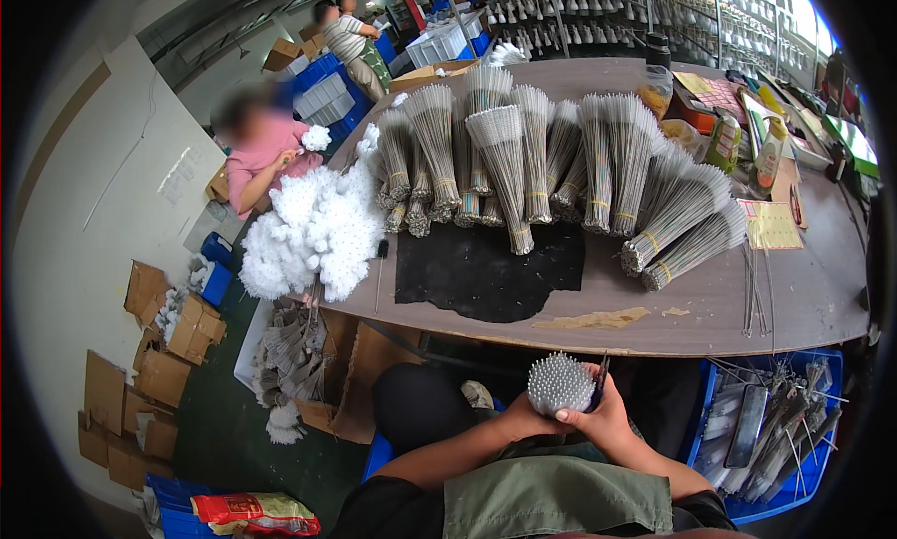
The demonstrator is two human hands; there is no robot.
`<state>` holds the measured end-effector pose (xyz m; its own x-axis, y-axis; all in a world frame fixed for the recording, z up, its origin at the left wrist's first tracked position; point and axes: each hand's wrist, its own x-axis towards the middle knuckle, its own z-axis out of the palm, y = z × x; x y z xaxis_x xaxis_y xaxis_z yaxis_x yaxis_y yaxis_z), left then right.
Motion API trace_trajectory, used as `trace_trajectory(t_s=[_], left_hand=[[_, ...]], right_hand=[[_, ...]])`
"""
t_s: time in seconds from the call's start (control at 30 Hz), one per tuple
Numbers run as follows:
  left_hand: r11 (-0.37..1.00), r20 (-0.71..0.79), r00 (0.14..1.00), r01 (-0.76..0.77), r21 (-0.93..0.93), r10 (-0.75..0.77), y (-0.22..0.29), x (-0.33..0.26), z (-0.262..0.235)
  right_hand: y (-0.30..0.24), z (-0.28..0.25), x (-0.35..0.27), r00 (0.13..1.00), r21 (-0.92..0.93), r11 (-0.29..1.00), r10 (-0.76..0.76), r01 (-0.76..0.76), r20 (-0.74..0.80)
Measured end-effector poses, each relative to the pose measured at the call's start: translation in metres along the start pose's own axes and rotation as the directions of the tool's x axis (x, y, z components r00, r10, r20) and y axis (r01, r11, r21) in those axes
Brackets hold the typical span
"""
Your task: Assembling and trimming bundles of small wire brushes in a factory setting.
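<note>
Over my lap, a round bundle of thin wire brushes (561,384) shows its pale, dotted end upward. My left hand (529,421) closes around its lower left side, and my right hand (605,416) grips it from the right, thumb across the front. A slim dark tool (601,378) juts up by my right fingers; its kind is unclear. On the table (804,305) beyond, several similar bundles (500,156) stand in a row, tied with bands, while others (696,235) lean over at the right. A black mat (486,273) lies before them.
White fluffy brushes (313,226) pile at the table's left end, near a person in pink (262,156). A blue crate (747,511) at my right holds loose brushes and a phone (747,427). Cardboard boxes (350,380) stand left of my knees. Bottles (768,156) clutter the table's right side.
</note>
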<state>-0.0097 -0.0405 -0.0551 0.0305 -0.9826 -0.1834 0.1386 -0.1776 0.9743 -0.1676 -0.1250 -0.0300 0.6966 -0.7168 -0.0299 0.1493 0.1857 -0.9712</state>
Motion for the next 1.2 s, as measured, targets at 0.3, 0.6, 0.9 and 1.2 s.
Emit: trace_trajectory(t_s=[0.3, 0.6, 0.9, 1.2], left_hand=[[1.0, 0.003, 1.0, 0.024, -0.015, -0.024, 0.004, 0.0, 0.002], [0.999, 0.009, 1.0, 0.015, -0.028, -0.015, 0.0, -0.001, 0.002], [0.997, 0.025, 0.999, 0.031, -0.071, -0.03, -0.008, 0.001, -0.004], [0.999, 0.013, 1.0, -0.019, 0.027, 0.019, -0.02, 0.005, -0.011]], right_hand=[[-0.003, 0.002, -0.002, 1.0, -0.004, 1.0, 0.01, -0.01, 0.0], [-0.003, 0.001, -0.004, 1.0, -0.031, 0.999, 0.027, -0.027, 0.009], [-0.004, 0.002, -0.004, 1.0, -0.038, 0.999, 0.019, -0.018, 0.014], [-0.006, 0.003, -0.004, 0.999, -0.104, 0.994, -0.034, 0.033, -0.006]])
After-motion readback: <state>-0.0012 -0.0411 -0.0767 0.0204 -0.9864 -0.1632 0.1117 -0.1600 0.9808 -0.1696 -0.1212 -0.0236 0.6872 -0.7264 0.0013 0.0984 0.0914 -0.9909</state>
